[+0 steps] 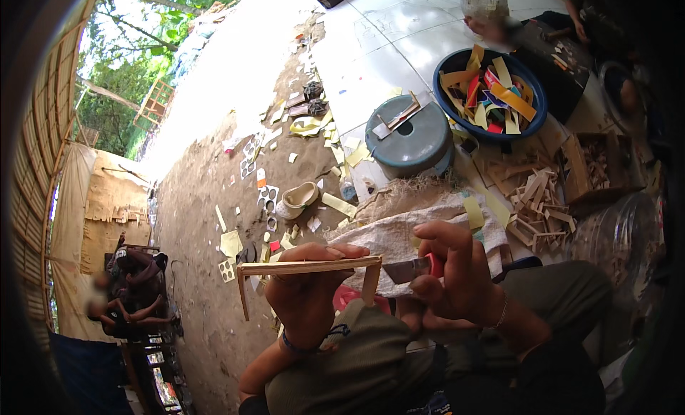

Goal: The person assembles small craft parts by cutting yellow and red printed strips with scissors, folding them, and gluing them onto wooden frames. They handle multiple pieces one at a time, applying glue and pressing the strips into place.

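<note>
My left hand (303, 308) grips a small wooden frame (314, 266), a long flat strip with a short leg hanging down at each end. The fingers curl over the strip's top edge and the palm sits beneath it. In my right hand (460, 276) is a knife (408, 271) with a red handle and a short, wide blade. The blade points left, close beside the frame's right-hand leg; whether they touch I cannot tell. Both hands are held above my lap, over the trousers (335, 372).
A grey upturned tub (410, 154) carries wooden pieces. Behind it stands a blue basin (437, 94) of coloured strips. Small wooden frames (535, 208) lie piled at right by a wooden box (574, 169). A white sack (457, 208), a clog (298, 199) and scraps lie ahead. Other people sit nearby.
</note>
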The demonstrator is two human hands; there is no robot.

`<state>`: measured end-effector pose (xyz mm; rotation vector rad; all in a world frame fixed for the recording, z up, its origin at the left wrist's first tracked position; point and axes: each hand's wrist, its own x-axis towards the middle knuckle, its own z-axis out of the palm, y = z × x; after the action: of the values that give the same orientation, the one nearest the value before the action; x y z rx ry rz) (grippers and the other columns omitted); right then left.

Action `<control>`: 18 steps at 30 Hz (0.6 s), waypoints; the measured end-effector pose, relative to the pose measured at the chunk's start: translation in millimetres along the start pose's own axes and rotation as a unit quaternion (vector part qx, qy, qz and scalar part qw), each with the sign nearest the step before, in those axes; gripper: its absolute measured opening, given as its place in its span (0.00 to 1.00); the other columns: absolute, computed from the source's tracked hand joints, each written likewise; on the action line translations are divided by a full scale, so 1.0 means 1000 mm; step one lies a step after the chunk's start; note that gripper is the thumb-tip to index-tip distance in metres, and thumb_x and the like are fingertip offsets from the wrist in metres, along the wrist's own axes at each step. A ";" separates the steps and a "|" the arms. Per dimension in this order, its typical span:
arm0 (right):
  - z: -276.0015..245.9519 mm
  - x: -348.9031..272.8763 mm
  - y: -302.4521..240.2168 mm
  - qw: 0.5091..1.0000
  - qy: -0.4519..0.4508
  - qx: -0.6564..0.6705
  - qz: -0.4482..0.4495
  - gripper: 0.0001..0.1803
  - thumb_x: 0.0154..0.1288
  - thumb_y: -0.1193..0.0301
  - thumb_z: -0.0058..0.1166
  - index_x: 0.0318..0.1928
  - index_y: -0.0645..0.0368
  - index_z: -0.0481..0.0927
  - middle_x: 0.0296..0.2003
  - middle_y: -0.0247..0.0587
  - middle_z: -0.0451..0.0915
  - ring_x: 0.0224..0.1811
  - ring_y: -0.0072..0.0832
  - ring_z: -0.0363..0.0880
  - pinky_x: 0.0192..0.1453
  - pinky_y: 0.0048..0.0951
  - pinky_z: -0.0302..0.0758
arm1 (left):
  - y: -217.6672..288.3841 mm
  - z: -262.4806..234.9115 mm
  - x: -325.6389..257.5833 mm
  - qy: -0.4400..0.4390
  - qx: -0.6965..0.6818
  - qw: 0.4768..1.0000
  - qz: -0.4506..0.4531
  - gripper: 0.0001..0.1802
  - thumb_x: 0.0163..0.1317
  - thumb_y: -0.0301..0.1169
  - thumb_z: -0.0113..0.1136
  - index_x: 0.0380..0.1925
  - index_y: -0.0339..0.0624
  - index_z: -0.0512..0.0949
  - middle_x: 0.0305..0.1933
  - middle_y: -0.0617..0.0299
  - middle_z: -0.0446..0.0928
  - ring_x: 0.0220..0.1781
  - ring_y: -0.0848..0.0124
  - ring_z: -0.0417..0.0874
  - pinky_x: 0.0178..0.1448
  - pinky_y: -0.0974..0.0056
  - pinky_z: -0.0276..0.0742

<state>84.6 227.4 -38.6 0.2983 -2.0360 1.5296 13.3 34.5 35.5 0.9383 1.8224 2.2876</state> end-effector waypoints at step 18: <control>-0.002 0.007 0.002 0.966 0.033 -0.225 -0.125 0.36 0.69 0.49 0.63 0.62 0.63 0.67 0.35 0.43 0.83 0.22 0.33 0.79 0.29 0.34 0.77 | -0.001 0.001 -0.001 -0.042 0.049 0.998 -0.008 0.12 0.65 0.15 0.64 0.47 0.28 0.75 0.47 0.39 0.84 0.54 0.51 0.87 0.58 0.51 0.87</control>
<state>78.6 231.1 -35.7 0.3043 -2.1298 0.8838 14.6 35.2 34.4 1.0131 1.9152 2.1325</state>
